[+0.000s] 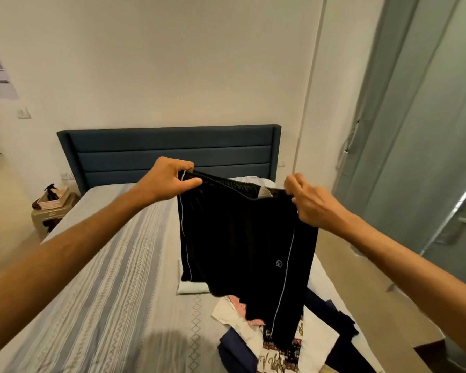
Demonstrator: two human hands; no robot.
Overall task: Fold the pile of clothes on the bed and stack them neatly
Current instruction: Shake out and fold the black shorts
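Holding black shorts [242, 238] up over the bed [113, 265], waistband stretched level between both hands, legs hanging down. Left hand [167, 181] with its grip closed on the left end of the waistband, thumb and curled fingers pinching the cloth. Right hand [311, 203] gripping the right end the same way. White piping down both side seams, small pale logo near the right seam. Below the shorts, a loose pile of clothes [275, 343] on the striped bedspread: white, navy and patterned pieces. Just beyond the pile, partly hidden by the shorts, a folded white piece [193, 288]. Blue headboard [170, 154] against the far wall.
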